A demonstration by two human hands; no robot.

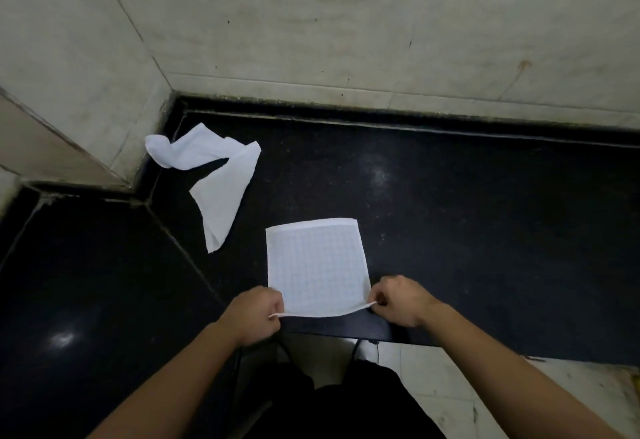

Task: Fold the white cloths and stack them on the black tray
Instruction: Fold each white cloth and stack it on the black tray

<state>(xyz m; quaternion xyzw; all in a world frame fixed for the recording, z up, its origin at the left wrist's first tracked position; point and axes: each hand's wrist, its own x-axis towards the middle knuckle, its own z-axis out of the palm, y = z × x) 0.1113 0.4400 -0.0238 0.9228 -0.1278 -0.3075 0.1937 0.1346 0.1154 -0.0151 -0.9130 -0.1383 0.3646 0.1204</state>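
Over by the wall corner a crumpled white cloth [221, 182] is lying loose on the black stone counter [485, 231]. The left hand [258, 314] is pinching the near left corner of a checked white cloth [317, 265], fingers curled tight. That cloth is lying flat near the counter's front edge, its near hem lifting slightly. The right hand [401, 300] is pinching the near right corner.

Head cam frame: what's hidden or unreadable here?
Head view:
- Black tray: not separable from the black stone counter, dark on dark.
- Flat white gridded cloth: layer count hidden beneath its top face.
- Left hand, right hand: fingertips hidden by knuckles and the cloth's corners.
- Crumpled white cloth: one piece or two, overlapping folds hide it.
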